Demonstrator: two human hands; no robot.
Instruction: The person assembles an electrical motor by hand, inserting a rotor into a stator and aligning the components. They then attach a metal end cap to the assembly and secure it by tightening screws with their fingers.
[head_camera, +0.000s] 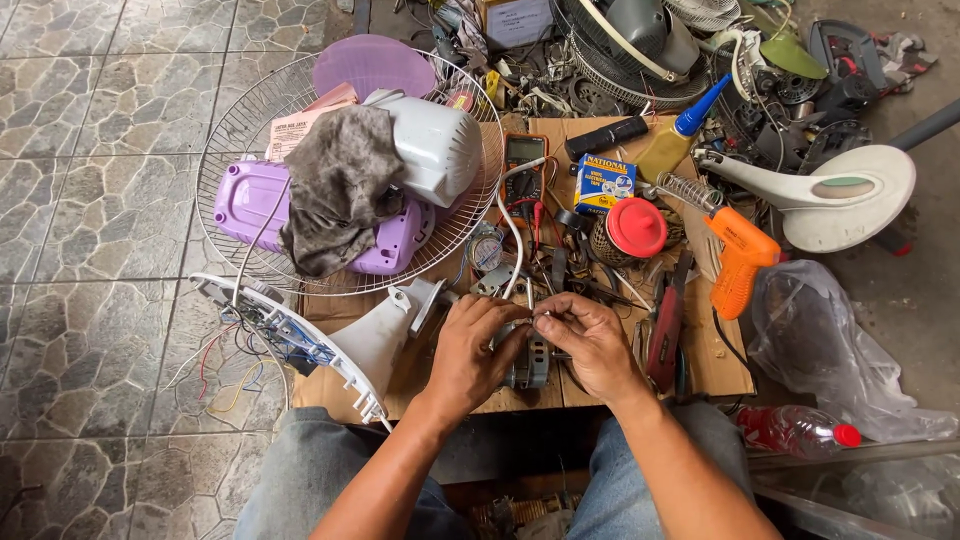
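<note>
Left hand: your left hand (470, 350) is curled round the left side of the small fan motor (528, 362), fingers closed on its metal body.
Right hand: your right hand (590, 342) grips the motor from the right, thumb and forefinger pinched together at its top; what they pinch is too small to tell.
Motor: it sits between your two hands, above the near edge of the cardboard-covered work board (700, 350), just in front of your knees.
Far left: a white fan base panel (290, 335) with loose coloured wires lies tilted over the board's left corner, with a white cone-shaped housing (380, 340) just beside your left wrist.
Upper left: a round wire fan guard (225, 140) holds a purple plastic cover (250, 200), a grey rag (335, 185) draped over it, and a white motor shell (440, 145).
Centre: an orange-edged multimeter (523, 160) lies behind your hands, its leads trailing toward them; a blue and yellow box (604, 183) is just to its right.
Right of centre: a red lid (637, 226) sits near the box, and an orange soldering gun (742, 258) lies at the board's right edge.
Far right: a white fan stand base (850, 195) rests on the floor, with a clear plastic bag (815, 335) below it and a red-capped bottle (800, 428) by your right knee.
</note>
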